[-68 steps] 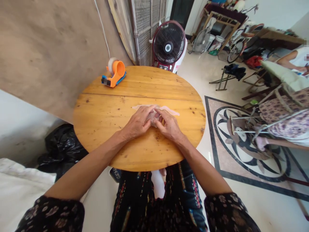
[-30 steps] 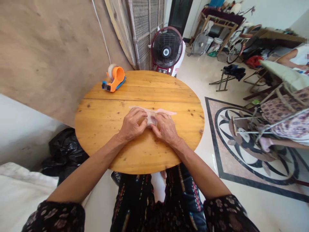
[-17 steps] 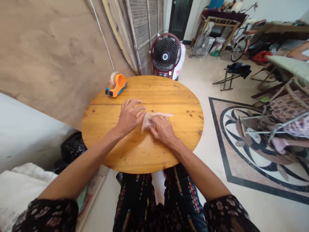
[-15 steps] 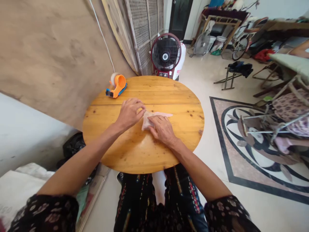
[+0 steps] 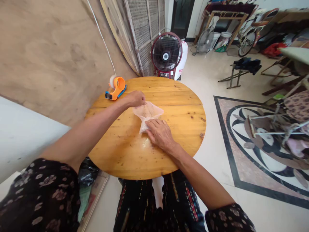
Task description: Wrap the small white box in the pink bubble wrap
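A thin, pinkish, see-through sheet (image 5: pixel 148 110), like plastic film or a flattened bag, lies crumpled on the round wooden table (image 5: pixel 183 129). Its far part is spread out, and it narrows toward me. My left hand (image 5: pixel 137 98) is closed at the far left edge of the sheet, with the fingertips pinching it. On the near part rests my right hand (image 5: pixel 159 131), palm down with fingers stretched out, pressing the sheet against the wood. Whatever lies beneath that palm is hidden.
An orange tape dispenser (image 5: pixel 118 87) with a tape roll stands at the table's far left edge. Beyond the table is a dark red fan (image 5: pixel 166 53). A small stool (image 5: pixel 241 72) with dark cloth stands to the right, and a black bag (image 5: pixel 88 170) lies below left.
My left hand has moved away from me and closed on the sheet's edge. The sheet's far part has spread open. My right hand stays on the near part, slightly closer to me.
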Motion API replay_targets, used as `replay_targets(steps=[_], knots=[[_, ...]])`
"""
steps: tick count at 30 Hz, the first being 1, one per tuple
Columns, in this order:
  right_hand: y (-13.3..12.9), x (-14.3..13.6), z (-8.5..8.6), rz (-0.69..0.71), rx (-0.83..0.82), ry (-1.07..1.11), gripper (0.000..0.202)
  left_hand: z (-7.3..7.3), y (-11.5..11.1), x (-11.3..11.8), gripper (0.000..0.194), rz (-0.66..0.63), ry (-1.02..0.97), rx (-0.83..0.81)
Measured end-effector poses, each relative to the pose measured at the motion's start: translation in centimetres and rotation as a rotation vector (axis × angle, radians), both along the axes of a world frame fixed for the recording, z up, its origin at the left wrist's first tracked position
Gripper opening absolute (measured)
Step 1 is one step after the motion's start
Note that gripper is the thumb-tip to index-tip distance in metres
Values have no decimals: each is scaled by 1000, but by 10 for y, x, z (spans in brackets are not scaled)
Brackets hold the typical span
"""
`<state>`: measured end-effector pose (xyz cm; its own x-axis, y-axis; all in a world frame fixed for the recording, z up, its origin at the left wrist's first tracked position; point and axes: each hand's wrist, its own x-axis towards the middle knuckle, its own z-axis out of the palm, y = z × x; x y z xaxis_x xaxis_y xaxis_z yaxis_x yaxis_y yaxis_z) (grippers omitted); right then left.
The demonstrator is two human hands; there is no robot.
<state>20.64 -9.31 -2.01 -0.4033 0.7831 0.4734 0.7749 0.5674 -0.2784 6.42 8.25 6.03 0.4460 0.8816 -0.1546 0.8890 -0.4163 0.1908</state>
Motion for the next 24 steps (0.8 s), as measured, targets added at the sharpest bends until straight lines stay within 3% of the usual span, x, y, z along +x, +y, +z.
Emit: replay_targets(steps=[5,10,15,20,24], knots=[[0,0,1,4,-2,0,30,-5,9,12,4,257,-192,-264],[-1,1,2,4,-14,-16,31,-13,9,14,6,346,-322,-367],[-1,2,2,-4,-14,-17,32,-16,2,0,15,425,-515,-553],[-1,2,1,-6,1,-14,32,-19,-18,-15,19,506,-624,-516],[-1,1,1,-10,0,-6,31,-20,-27,-14,15,528,-644,-488]])
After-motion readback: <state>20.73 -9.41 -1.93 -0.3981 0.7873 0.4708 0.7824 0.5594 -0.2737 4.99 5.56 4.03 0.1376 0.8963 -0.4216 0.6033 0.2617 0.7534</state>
